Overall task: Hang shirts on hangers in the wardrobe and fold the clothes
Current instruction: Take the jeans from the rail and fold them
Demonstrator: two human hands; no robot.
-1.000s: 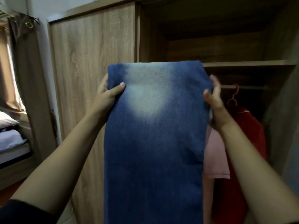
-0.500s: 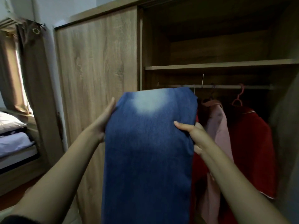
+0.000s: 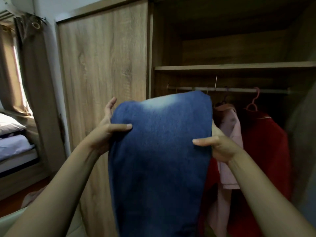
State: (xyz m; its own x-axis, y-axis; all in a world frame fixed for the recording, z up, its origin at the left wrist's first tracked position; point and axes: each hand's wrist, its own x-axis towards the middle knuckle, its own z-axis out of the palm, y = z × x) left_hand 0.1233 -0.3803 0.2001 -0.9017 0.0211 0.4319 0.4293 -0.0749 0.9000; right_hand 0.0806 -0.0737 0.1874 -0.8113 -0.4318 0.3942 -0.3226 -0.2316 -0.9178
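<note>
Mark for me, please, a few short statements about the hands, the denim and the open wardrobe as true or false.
1. The left hand and the right hand both grip the blue denim garment. True.
2. The shelf above the rail is stacked with folded clothes. False: no clothes show on it.
3. A red garment hangs on the rail, to the right of a pink shirt. True.
4. The denim is draped over a hanger on the rail. False: it hangs down from the two hands, in front of the wardrobe.
</note>
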